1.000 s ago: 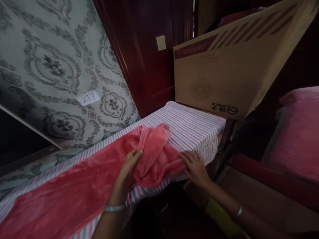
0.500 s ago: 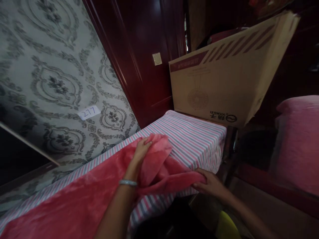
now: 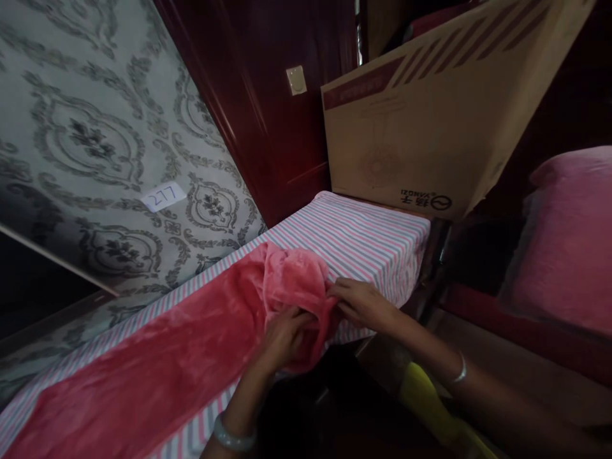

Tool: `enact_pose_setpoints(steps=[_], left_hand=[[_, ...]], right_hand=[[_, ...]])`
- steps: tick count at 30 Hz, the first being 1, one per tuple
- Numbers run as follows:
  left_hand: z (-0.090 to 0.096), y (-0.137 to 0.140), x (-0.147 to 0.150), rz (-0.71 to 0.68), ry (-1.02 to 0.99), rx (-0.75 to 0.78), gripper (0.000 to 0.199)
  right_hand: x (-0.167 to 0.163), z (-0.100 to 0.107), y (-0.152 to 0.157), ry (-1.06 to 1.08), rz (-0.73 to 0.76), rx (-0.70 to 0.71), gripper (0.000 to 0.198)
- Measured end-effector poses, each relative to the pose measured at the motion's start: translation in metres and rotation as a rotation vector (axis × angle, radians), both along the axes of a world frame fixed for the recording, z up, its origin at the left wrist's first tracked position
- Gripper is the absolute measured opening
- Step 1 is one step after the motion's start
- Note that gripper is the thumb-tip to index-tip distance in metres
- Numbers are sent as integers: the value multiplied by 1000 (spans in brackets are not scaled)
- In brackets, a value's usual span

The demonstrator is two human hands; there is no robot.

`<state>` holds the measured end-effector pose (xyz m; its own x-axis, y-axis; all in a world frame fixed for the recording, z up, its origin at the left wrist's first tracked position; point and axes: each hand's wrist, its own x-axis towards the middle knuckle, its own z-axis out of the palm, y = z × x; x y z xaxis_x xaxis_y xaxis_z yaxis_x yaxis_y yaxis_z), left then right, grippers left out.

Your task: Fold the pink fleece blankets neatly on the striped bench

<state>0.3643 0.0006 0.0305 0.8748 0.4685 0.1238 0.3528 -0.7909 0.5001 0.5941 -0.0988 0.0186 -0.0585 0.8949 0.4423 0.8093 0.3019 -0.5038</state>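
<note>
A plush pinkish-red blanket [image 3: 157, 363] lies lengthwise over a striped cloth [image 3: 368, 229] on a long narrow surface. Its far end is bunched up, with a paler pink underside folded over. My left hand [image 3: 284, 335] is closed on the near side of that bunched end, its fingertips tucked into the fold. On the right, my right hand [image 3: 358, 301] grips the blanket's edge, with the thumb and some fingertips hidden in the cloth. The two hands are apart, with a loop of blanket between them.
A large cardboard box [image 3: 406, 140] leans at the far end beside a dark red panel [image 3: 268, 127]. Patterned wallpaper [image 3: 95, 134] with a paper label marked 277 [image 3: 164, 196] runs along the left. At the right sits a pink plush item [image 3: 564, 236]; something yellow [image 3: 425, 395] shows below.
My left hand has moved from the blanket's far fold to its near side. My right hand has carried the edge left and upward, gathering the blanket's end into a tighter bunch.
</note>
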Motion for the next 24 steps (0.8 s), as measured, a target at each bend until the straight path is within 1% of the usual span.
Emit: enact_pose_setpoints(steps=[2,3,4,5,6,7,9,10,12,13,15,17,18,20,24], left_hand=[[-9,-7,-3,23,-77,-89,44],[-12,-8,-3,63,-135,-153,38],[-15,-8,-2,128,-200,-233,31],[-17,-7,0,213,-263,-330,31],[-19,-5,3,306,-315,-443,40],[-20,-3,7,396,-354,-561,49],[-20,1,16,517,-409,-762,59],[-20,2,22,544,-429,-829,59],[-18,4,32,573,-497,-893,55],[-17,4,37,594,-559,-898,52],[-13,4,45,628,-734,-860,42],[-5,6,49,596,-890,-735,33],[0,7,51,551,-925,-658,30],[14,13,54,435,-899,-516,27],[43,24,61,246,-694,-297,12]], right_hand=[[3,-4,1,49,-125,-24,14],[5,-7,2,76,-193,-49,9],[7,-10,3,105,-249,-81,7],[9,-14,5,141,-283,-114,11],[11,-18,6,188,-292,-146,16],[12,-21,7,251,-275,-171,20],[15,-28,8,417,-173,-175,22],[16,-31,6,507,-102,-160,24],[18,-36,2,667,32,-126,31],[20,-37,-1,730,71,-109,33],[25,-37,-7,816,71,-61,30],[30,-33,-11,839,38,19,24],[32,-27,-12,823,35,65,23],[33,-12,-12,740,71,149,20],[25,26,-5,482,171,297,23]])
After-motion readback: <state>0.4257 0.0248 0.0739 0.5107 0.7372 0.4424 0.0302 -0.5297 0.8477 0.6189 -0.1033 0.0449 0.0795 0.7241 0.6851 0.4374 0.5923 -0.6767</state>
